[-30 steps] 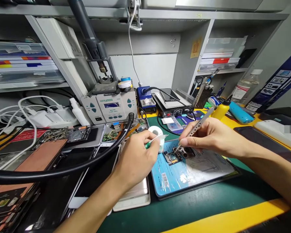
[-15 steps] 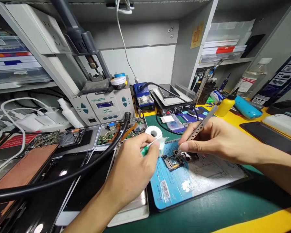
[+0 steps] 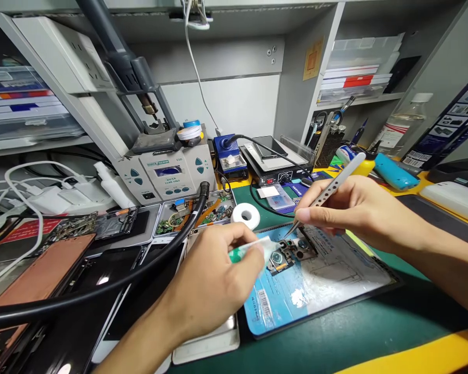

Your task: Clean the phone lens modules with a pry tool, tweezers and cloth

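Note:
My left hand [image 3: 222, 270] is closed around a small white-and-green thing with a tapered tip [image 3: 271, 244]; blur hides whether it is a tube or a folded wipe. Its tip reaches over the phone camera module [image 3: 281, 264], which has round lenses. That module rests on a blue-and-white mat or card [image 3: 269, 296]. In my right hand [image 3: 347, 208] is a pair of metal tweezers [image 3: 331, 189] with a row of holes in the handle. The tweezers point down and left, their tips close to the module's upper edge; contact cannot be made out.
Behind my left hand stand a white roll [image 3: 245, 214] and a tray of small circuit parts [image 3: 214, 210]. A thick black hose [image 3: 156, 265] crosses phone panels on the left, from the hot-air station [image 3: 167, 176]. Bottles [image 3: 401, 124] stand at the right back.
The white-and-green thing has moved down and right, over the module. My right hand has shifted slightly right, and the tweezer tips have lifted from the module's middle toward its upper edge.

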The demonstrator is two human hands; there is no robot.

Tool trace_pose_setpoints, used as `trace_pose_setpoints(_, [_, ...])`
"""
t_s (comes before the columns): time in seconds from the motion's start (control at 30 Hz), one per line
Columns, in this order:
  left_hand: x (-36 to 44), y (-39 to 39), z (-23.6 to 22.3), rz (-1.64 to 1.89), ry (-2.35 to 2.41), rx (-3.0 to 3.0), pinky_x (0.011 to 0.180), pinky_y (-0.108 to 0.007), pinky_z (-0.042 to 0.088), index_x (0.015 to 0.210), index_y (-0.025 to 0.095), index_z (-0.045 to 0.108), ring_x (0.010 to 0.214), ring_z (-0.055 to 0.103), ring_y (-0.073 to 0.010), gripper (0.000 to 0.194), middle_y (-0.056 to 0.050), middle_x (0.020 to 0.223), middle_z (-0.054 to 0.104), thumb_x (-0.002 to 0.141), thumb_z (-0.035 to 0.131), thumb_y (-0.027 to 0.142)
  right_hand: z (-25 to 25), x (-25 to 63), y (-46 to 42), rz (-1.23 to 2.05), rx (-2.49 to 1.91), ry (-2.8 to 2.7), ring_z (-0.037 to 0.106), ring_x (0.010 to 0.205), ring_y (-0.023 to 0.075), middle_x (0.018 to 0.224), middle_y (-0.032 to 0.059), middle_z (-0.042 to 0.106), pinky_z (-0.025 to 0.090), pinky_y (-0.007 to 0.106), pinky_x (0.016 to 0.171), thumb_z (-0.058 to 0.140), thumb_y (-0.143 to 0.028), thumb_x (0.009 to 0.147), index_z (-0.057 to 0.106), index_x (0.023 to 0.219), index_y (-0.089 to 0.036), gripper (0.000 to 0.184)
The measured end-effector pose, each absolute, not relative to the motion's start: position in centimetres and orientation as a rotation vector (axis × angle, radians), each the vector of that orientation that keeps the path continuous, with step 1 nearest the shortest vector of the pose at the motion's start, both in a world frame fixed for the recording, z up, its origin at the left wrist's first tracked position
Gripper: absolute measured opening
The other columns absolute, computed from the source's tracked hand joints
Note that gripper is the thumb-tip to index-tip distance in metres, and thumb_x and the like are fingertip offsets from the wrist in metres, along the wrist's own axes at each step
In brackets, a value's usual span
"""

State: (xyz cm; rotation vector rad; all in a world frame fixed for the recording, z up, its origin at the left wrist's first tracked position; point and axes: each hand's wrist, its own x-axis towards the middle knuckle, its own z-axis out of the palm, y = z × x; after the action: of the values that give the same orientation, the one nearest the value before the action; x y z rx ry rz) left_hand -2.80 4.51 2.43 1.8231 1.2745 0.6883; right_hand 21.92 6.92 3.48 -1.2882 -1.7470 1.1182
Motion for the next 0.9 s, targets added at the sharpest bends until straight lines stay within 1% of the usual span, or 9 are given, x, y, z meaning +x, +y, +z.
trace_pose_setpoints(0.07, [-2.9,4.3,2.6,0.644,1.305,1.908,0.055,-0.027,0.037,0.068,0.022,0.067,0.061,0.055,-0.0155,0.029,0.001,0.064,0.065,0.090,0.060,0.040,3.4,22.0,6.9,1.146,-1.266,-1.727,0.038,0.053,0.0098,0.067,-0.0014,0.054,0.022,0.028,0.047,0.086,-0.049,0.075,0.072,0.069,-0.017,0.036])
trace_pose_setpoints(0.2, [-2.7,4.1,2.6,0.658,1.326,1.987,0.057,-0.027,0.037,0.066,0.023,0.067,0.060,0.055,-0.0157,0.029,0.002,0.063,0.066,0.090,0.059,0.037,3.4,21.6,6.7,1.251,-1.218,-1.748,0.039,0.053,0.0105,0.060,-0.0044,0.049,0.024,0.027,0.048,0.085,-0.042,0.078,0.071,0.075,-0.018,0.028])
trace_pose_setpoints(0.37, [-2.5,4.1,2.3,0.643,1.332,2.041,0.053,-0.027,0.035,0.063,0.023,0.064,0.056,0.053,-0.0154,0.028,0.002,0.058,0.062,0.088,0.058,0.034,3.5,21.1,6.4,1.323,-1.171,-1.761,0.046,0.054,0.0108,0.060,-0.0041,0.056,0.031,0.025,0.049,0.085,-0.036,0.078,0.072,0.075,-0.018,0.022])
trace_pose_setpoints(0.5, [-2.6,3.9,2.2,0.606,1.317,2.074,0.051,-0.027,0.034,0.069,0.024,0.064,0.055,0.053,-0.0148,0.018,0.003,0.060,0.063,0.086,0.059,0.030,3.4,20.7,6.2,1.362,-1.164,-1.763,0.052,0.057,0.0128,0.061,-0.0028,0.060,0.038,0.025,0.052,0.086,-0.034,0.076,0.072,0.076,-0.017,0.022])
trace_pose_setpoints(0.63, [-2.8,3.9,2.1,0.587,1.311,2.158,0.056,-0.027,0.038,0.079,0.027,0.065,0.064,0.060,-0.0174,0.007,0.003,0.068,0.069,0.084,0.060,0.025,3.4,20.5,5.9,1.378,-1.150,-1.751,0.050,0.055,0.0117,0.059,-0.0035,0.058,0.037,0.024,0.050,0.086,-0.032,0.075,0.072,0.077,-0.017,0.021])
trace_pose_setpoints(0.73, [-2.9,4.0,1.9,0.588,1.302,2.207,0.058,-0.028,0.039,0.082,0.027,0.064,0.067,0.061,-0.0186,0.007,0.002,0.070,0.069,0.085,0.059,0.023,3.3,20.6,5.8,1.362,-1.146,-1.757,0.050,0.056,0.0125,0.060,-0.0031,0.059,0.037,0.024,0.051,0.086,-0.033,0.075,0.073,0.079,-0.018,0.020])
trace_pose_setpoints(0.9, [-2.9,4.0,1.4,0.713,1.198,2.269,0.060,-0.028,0.041,0.088,0.026,0.064,0.068,0.064,-0.0155,0.011,0.004,0.077,0.069,0.088,0.057,0.018,3.2,20.6,5.8,1.325,-1.159,-1.771,0.051,0.056,0.0140,0.061,-0.0014,0.060,0.036,0.026,0.050,0.085,-0.038,0.075,0.073,0.078,-0.018,0.023])
